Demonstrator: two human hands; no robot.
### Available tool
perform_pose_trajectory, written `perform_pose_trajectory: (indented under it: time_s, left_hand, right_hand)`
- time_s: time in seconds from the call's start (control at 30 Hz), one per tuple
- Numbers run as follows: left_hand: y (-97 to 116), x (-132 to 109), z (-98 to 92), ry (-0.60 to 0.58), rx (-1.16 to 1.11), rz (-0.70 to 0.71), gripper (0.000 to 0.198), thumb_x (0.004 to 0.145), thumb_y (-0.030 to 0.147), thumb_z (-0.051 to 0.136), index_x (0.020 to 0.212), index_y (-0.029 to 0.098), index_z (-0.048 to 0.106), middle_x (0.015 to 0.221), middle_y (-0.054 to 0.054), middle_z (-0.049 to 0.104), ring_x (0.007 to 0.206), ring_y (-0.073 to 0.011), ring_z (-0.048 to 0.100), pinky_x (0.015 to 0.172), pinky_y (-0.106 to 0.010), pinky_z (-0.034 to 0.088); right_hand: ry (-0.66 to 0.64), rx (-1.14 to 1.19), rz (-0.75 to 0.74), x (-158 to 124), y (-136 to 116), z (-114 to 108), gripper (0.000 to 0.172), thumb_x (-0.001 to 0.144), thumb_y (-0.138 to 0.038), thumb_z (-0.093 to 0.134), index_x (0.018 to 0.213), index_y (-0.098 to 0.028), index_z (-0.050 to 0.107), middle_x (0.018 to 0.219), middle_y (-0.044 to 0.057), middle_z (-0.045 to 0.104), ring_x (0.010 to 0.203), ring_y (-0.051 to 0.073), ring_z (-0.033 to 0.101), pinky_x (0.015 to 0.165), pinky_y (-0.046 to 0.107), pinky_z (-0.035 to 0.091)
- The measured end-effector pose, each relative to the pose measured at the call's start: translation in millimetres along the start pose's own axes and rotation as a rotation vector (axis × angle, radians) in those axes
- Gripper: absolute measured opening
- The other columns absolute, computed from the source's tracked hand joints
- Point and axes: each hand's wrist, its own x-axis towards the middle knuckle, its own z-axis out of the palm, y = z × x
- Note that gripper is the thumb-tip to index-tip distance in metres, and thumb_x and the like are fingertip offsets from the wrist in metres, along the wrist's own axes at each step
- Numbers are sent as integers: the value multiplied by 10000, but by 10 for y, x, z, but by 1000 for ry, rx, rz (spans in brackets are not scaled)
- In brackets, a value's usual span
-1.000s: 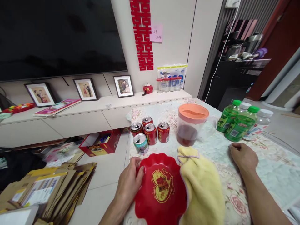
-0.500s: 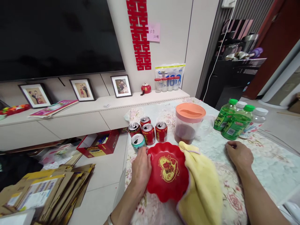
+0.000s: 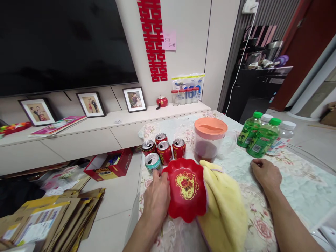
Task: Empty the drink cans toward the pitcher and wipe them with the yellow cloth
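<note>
Floral tablecloth, lower centre: red scalloped dish beside yellow cloth, rim pinched in left hand; right hand, right of frame, loosely curled, contents hidden from me

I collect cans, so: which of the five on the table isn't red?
The teal-banded can, at the front of the cluster; the other four cans are mainly red.
</note>
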Motion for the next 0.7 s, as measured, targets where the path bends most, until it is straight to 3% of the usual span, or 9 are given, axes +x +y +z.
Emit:
perform_pose_trajectory:
  time_s: [0.07,0.13,0.2,0.33,0.4,0.47,0.53,0.6,0.7]
  left_hand:
    - [22,-25,-111,17,87,20,331,1124,231,370,1228,216,683,1310,-157,646,1032,-332,779,792,-427,602]
    - [54,0,-233,93,129,75,330,1125,238,389,1218,205,704,1247,-160,676,1192,-367,719,909,-460,606]
    - [105,86,-365,169,142,137,322,1122,250,415,1236,193,711,1249,-166,685,1224,-380,681,984,-488,587]
    - [272,448,-600,276,130,279,331,1073,188,512,1372,156,648,1390,-198,638,1284,-383,625,1064,-492,534]
    - [370,685,-674,262,153,325,384,1038,160,556,1418,131,604,1511,-233,568,1381,-401,574,1104,-506,498]
    - [458,911,-714,235,161,343,452,988,140,625,1437,127,578,1506,-234,576,1390,-395,577,1130,-503,467]
    - [524,1093,-726,204,167,351,465,952,171,704,1402,149,588,1458,-224,617,1380,-392,589,1141,-510,446]
    - [564,1212,-722,158,171,368,462,895,193,784,1326,169,617,1390,-203,670,1354,-390,613,1137,-515,441]
    - [594,1280,-693,97,164,394,425,865,211,816,1248,178,634,1299,-178,722,1286,-374,671,1106,-489,462]
  right_hand:
    - [28,26,-15,4,5,8,346,979,-350,585,1172,-170,808,1074,180,791,1051,387,731,831,468,560]
    - [44,57,-21,5,5,9,361,927,-356,585,1125,-169,823,1038,192,792,1031,416,732,802,474,555]
    - [47,94,-18,6,-2,1,364,884,-361,589,1085,-172,826,1000,194,787,1019,429,730,805,485,559]
    - [41,204,-4,-6,-36,-48,379,824,-381,571,1023,-158,803,975,214,773,1028,461,717,875,556,558]
    - [38,290,-6,-47,-66,-98,412,795,-418,571,1026,-146,776,989,222,771,1028,450,720,927,580,555]
    - [-4,407,-62,-140,-112,-162,460,783,-487,564,1040,-151,745,1041,215,778,1044,411,728,976,555,563]
    - [-136,536,-192,-287,-177,-224,511,798,-592,557,1031,-172,731,1105,189,791,1061,363,738,984,488,587]
    - [-363,628,-360,-466,-255,-263,574,799,-700,620,1021,-190,763,1126,152,811,1063,334,753,957,433,611]
    - [-662,680,-534,-713,-364,-261,698,713,-665,832,1234,-201,809,1277,132,811,1187,363,751,1009,461,616]
